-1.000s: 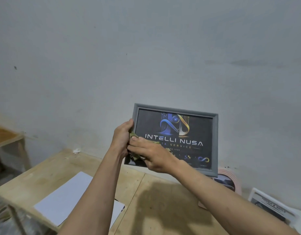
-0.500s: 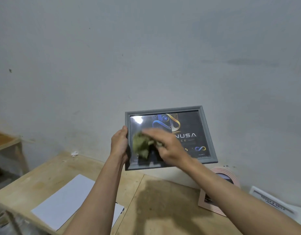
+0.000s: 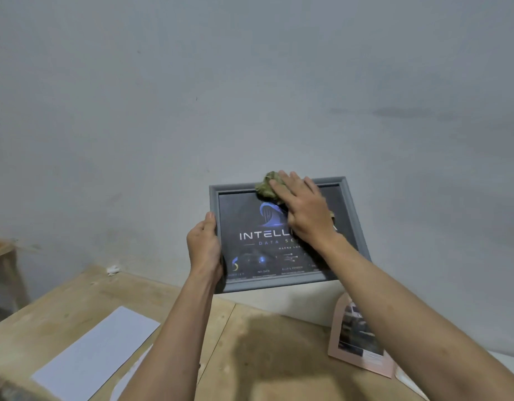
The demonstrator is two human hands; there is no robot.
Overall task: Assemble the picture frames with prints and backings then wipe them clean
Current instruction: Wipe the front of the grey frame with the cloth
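White paper sheets [image 3: 93, 351] lie at 8 o'clock on the wooden table [image 3: 267, 357]. Left hand [image 3: 204, 246] grips the gray picture frame [image 3: 351, 215] by its left edge, thumb curled over the front, holding it up in the air dead center. Right hand [image 3: 303, 211] lies flat, fingers straight, pressing a green cloth [image 3: 265, 185] onto the glass near the frame's 12 o'clock edge. A pink frame [image 3: 358, 341] leans at 4 o'clock. My worry: it's a one-sided hold, so a hard push up top could twist it loose and drop it.
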